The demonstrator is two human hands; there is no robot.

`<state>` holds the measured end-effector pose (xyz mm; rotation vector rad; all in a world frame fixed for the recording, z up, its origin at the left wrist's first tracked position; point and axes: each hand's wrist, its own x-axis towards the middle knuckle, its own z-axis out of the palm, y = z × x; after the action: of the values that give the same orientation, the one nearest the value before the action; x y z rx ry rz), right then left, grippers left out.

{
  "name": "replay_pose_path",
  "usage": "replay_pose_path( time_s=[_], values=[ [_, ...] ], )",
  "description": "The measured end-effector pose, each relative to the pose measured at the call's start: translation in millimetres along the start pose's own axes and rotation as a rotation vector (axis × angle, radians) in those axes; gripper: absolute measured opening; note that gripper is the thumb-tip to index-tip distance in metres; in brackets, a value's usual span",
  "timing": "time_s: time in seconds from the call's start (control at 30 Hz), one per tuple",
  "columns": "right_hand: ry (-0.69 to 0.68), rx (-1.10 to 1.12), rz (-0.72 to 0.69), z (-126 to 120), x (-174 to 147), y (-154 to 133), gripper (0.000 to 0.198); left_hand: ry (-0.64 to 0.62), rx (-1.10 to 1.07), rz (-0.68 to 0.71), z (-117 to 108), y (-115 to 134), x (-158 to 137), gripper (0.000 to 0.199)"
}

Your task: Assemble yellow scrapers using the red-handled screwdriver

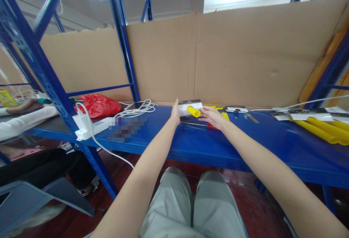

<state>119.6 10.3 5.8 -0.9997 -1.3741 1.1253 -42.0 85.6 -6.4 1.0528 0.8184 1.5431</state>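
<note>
My left hand [176,113] grips the left end of a flat black-and-white piece [183,108], thumb upright along its edge. From the piece's front a short yellow tube [193,111] sticks out toward me. Just right of the tube is my right hand [212,117], its fingers stretched and apart; whether a fingertip touches the piece I cannot tell. Below it lies what looks like a screwdriver with a red handle [211,126], partly covered by that hand. More yellow material [225,116] shows behind my right hand.
On the blue shelf [196,143], another black-and-white piece [236,109] and small metal bits [247,116] lie to the right, then several yellow tubes [321,129]. Left are a power strip [95,127], white cables [140,108] and a red bag [99,105]. Another person's arm [29,121] rests far left.
</note>
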Motion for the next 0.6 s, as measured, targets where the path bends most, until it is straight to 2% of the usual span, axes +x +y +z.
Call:
replay_pose_path(
  time_s=[0.1, 0.27, 0.43, 0.5, 0.6],
  values=[
    [0.002, -0.026, -0.018, -1.8, 0.8, 0.3, 0.017, 0.044, -0.08, -0.078, 1.8, 2.8, -1.2, 0.062],
    [-0.018, -0.023, -0.057, -3.1, 0.7, -1.0, 0.016, 0.098, -0.092, -0.099, 2.7, 5.7, -1.8, 0.061],
    [-0.027, -0.035, -0.032, -1.1, -0.1, 0.0, 0.014, 0.243, -0.042, -0.082, 3.2, 3.1, 0.8, 0.039],
    [-0.027, -0.025, -0.023, -0.6, -1.1, -0.7, 0.014, 0.247, -0.053, -0.066, 2.2, 1.9, 3.5, 0.031],
    [-0.026, 0.025, -0.03, -0.9, -2.8, -3.8, 0.013, 0.177, -0.043, -0.036, -3.5, -0.2, 10.3, 0.026]
  ],
)
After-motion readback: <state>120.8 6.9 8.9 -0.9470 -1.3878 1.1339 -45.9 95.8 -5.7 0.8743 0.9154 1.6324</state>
